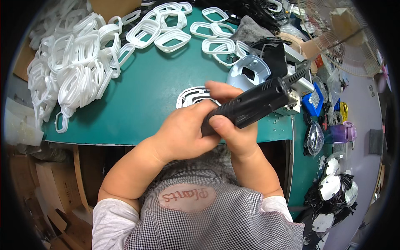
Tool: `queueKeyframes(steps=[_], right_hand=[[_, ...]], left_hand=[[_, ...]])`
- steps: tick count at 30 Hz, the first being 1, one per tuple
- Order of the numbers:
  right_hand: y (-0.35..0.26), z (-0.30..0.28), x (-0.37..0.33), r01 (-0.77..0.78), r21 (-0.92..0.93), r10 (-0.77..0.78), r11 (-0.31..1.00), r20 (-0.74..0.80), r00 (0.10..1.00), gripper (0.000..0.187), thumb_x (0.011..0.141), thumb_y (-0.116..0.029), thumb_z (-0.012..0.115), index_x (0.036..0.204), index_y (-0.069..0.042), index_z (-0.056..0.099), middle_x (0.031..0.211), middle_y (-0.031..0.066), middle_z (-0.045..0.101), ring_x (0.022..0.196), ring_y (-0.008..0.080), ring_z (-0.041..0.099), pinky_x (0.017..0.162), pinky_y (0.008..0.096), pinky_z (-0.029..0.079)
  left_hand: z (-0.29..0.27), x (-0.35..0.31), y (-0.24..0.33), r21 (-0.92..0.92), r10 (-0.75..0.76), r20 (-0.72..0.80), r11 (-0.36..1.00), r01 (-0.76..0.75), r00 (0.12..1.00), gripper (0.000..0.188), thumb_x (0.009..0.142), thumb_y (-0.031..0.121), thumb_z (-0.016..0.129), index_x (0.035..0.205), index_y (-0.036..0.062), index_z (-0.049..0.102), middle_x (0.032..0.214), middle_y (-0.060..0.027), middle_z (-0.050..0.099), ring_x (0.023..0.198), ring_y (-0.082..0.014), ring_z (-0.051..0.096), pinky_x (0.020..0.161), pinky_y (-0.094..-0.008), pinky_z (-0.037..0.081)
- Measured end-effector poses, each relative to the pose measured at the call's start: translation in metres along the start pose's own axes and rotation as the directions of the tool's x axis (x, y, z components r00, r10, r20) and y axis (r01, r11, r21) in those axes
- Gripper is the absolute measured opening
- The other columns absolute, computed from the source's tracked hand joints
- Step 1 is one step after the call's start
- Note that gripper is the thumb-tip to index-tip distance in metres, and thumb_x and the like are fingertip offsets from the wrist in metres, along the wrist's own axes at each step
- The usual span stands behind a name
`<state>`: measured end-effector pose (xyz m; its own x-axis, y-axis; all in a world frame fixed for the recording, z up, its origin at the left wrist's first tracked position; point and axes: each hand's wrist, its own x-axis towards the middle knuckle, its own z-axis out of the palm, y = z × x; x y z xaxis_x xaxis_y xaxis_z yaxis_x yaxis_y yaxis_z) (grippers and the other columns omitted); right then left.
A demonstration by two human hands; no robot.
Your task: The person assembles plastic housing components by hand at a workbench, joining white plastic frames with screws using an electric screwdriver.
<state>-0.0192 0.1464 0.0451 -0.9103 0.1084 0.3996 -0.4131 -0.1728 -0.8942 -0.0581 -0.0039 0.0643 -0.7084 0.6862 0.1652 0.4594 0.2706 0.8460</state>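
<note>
A black electric screwdriver lies aslant across the middle, its cord rising to the upper right. My right hand is closed around its body, thumb on the near side and fingers on the far side. Curled around the screwdriver's front end is my left hand; the bit and whatever lies inside that grip are hidden. Just beyond my hands shows a white rounded frame with black strips, partly covered by my fingers. Whether my left hand touches this frame, I cannot tell.
On the green table, a tall heap of white plastic frames stands left; several loose frames lie at the back. A pale blue housing, small screws, a blue tray and a caged fan are to the right.
</note>
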Motion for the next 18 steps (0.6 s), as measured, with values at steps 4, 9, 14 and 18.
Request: queueKeyframes(steps=[4, 9, 14, 18], right_hand=[[-0.020, -0.017, -0.002, 0.146, 0.259, -0.119, 0.955, -0.114, 0.986, 0.039, 0.077, -0.010, 0.071, 0.106, -0.005, 0.045, 0.089, 0.0145, 0.062, 0.076, 0.0236, 0.062, 0.076, 0.0397, 0.052], [-0.071, -0.068, -0.008, 0.377, 0.170, -0.315, 0.910, -0.304, 0.899, 0.041, 0.086, -0.021, 0.064, 0.117, -0.004, 0.044, 0.080, 0.0038, 0.051, 0.062, 0.0152, 0.054, 0.064, 0.0344, 0.051], [-0.100, -0.127, -0.028, 0.506, -0.023, -0.481, 0.862, -0.351, 0.803, 0.047, 0.084, -0.035, 0.071, 0.114, -0.005, 0.051, 0.083, 0.0043, 0.052, 0.069, 0.0160, 0.051, 0.068, 0.0322, 0.043], [-0.101, -0.172, -0.054, 0.502, -0.078, -0.492, 0.862, -0.371, 0.788, 0.063, 0.079, -0.057, 0.067, 0.116, -0.008, 0.055, 0.082, 0.0065, 0.057, 0.067, 0.0193, 0.055, 0.064, 0.0358, 0.047]], left_hand=[[-0.006, -0.004, -0.025, -0.075, 0.129, -0.052, 0.988, -0.133, 0.990, 0.047, 0.075, 0.031, 0.075, 0.113, 0.0074, 0.059, 0.100, -0.0132, 0.063, 0.097, -0.0316, 0.059, 0.085, -0.0390, 0.046], [0.000, -0.003, -0.065, 0.389, 0.201, -0.154, 0.913, -0.128, 0.967, 0.054, 0.072, 0.026, 0.075, 0.118, 0.0041, 0.058, 0.114, -0.0133, 0.060, 0.109, -0.0319, 0.055, 0.095, -0.0411, 0.041], [0.011, 0.003, -0.080, 0.429, 0.011, -0.030, 0.903, 0.003, 0.999, 0.076, 0.066, 0.030, 0.080, 0.131, 0.0034, 0.050, 0.134, -0.0165, 0.050, 0.129, -0.0377, 0.041, 0.108, -0.0450, 0.032], [0.013, 0.008, -0.080, 0.399, 0.028, -0.001, 0.917, -0.025, 1.000, 0.082, 0.059, 0.027, 0.082, 0.131, 0.0029, 0.050, 0.132, -0.0153, 0.052, 0.129, -0.0371, 0.042, 0.107, -0.0443, 0.034]])
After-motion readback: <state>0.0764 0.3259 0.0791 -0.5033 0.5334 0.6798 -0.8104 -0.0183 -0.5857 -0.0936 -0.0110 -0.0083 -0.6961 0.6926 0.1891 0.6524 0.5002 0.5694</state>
